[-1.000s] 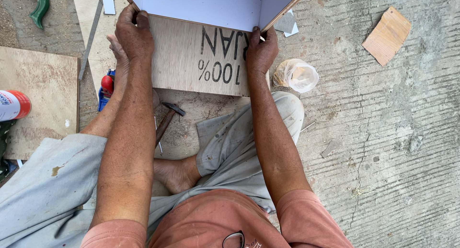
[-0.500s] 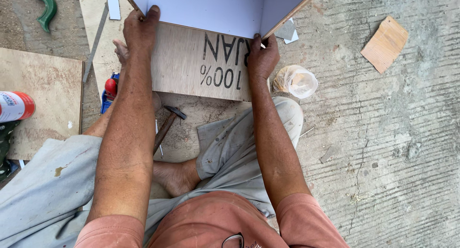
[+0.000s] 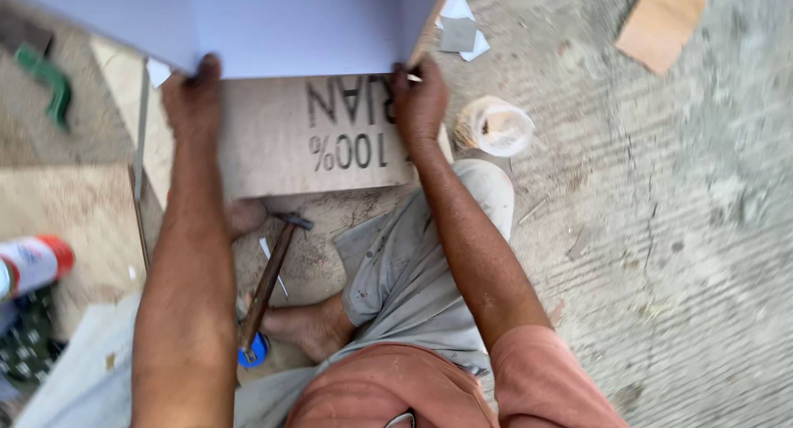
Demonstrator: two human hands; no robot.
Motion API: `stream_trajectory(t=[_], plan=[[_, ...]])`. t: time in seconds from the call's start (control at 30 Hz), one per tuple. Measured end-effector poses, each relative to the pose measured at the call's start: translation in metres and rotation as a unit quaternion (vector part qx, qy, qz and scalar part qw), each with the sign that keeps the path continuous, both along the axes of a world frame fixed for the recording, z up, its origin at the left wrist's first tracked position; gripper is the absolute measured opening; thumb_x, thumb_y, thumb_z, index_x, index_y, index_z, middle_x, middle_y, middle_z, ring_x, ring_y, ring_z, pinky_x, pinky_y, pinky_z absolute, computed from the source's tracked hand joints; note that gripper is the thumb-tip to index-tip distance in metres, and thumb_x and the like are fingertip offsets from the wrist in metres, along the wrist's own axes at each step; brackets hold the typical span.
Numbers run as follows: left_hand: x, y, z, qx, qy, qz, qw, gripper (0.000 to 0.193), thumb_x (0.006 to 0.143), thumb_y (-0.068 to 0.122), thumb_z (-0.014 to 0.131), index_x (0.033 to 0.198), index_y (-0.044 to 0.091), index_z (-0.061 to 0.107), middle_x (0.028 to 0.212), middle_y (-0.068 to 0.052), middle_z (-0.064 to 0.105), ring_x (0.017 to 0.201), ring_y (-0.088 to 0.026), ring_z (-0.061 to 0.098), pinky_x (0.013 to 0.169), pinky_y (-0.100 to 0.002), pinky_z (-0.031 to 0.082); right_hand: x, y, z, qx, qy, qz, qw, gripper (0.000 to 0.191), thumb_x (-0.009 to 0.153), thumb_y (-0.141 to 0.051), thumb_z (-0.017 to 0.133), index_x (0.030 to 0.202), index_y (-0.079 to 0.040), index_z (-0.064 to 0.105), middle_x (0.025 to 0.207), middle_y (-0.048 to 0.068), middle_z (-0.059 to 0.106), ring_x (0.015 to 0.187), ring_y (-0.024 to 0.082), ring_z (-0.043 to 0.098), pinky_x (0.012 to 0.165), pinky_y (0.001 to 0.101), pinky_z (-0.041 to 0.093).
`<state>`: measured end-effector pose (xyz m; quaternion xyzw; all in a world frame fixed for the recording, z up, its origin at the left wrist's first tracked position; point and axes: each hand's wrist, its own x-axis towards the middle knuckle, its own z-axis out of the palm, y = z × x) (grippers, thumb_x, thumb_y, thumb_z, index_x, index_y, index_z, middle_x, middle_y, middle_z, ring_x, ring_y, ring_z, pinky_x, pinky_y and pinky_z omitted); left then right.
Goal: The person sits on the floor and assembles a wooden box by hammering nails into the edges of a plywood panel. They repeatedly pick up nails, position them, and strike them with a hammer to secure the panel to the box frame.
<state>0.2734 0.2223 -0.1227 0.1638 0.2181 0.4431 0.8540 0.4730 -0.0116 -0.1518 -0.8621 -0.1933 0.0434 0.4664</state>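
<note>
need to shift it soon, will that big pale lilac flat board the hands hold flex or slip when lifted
The pale lilac flat board looks stiff: its edge runs straight between the left hand and right hand. Its smooth face may be slippery. Probably awkward rather than heavy.

Soft, even daylight with faint shadows; motion blur smears the whole view, worst left of the left hand [image 3: 192, 97], and the white panel [image 3: 248, 23] looks flat, glare-free

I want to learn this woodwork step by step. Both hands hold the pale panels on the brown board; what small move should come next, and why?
Probably press both panels down and square the corner. The left hand and right hand grip the lower edges of the pale panels, which stand on the brown board. The hammer lies untouched by the legs, so neither hand is free for it yet.
</note>
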Motion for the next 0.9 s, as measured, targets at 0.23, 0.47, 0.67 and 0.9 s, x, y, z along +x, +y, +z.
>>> stream_trajectory(t=[0.23, 0.47, 0.67, 0.9], plan=[[0.017, -0.034, -0.003, 0.298, 0.568, -0.059, 0.765, 0.031, 0.104, 0.022, 0.073, 0.128, 0.001, 0.071, 0.127, -0.006, 0.072, 0.117, -0.018, 0.066, 0.105, -0.032, 0.052, 0.03, -0.042, -0.022, 0.077, 0.066, 0.077, 0.992, 0.054, 0.086, -0.003, 0.07, 0.139, -0.007, 0.062, 0.129, 0.013, 0.07, 0.115, 0.023, 0.071, 0.1, 0.0364, 0.058], [0.036, -0.044, -0.01, 0.229, 0.557, -0.068, 0.795, 0.043, 0.1, 0.027, 0.077, 0.134, 0.002, 0.066, 0.129, -0.005, 0.07, 0.117, -0.018, 0.066, 0.105, -0.039, 0.057, 0.102, -0.014, -0.074, 0.107, 0.179, 0.094, 0.974, 0.039, 0.106, -0.028, 0.054, 0.142, -0.016, 0.061, 0.13, 0.004, 0.077, 0.115, 0.016, 0.076, 0.099, 0.0344, 0.061], [0.036, -0.033, -0.03, 0.223, 0.515, -0.065, 0.825, 0.031, 0.106, 0.019, 0.077, 0.129, 0.002, 0.066, 0.129, -0.007, 0.069, 0.121, -0.022, 0.066, 0.112, -0.042, 0.057, 0.181, 0.051, -0.091, 0.235, 0.118, 0.198, 0.944, 0.059, 0.101, -0.058, 0.051, 0.134, -0.012, 0.067, 0.112, 0.013, 0.081, 0.1, 0.022, 0.08, 0.089, 0.0403, 0.069], [0.036, -0.024, -0.035, 0.186, 0.547, -0.074, 0.813, 0.04, 0.102, 0.024, 0.073, 0.136, 0.005, 0.063, 0.136, -0.008, 0.068, 0.128, -0.024, 0.065, 0.106, -0.041, 0.057, 0.183, 0.106, -0.052, 0.342, 0.055, 0.523, 0.778, 0.067, 0.11, -0.065, 0.048, 0.139, -0.007, 0.062, 0.098, 0.014, 0.082, 0.079, 0.017, 0.082, 0.066, 0.0308, 0.069]])
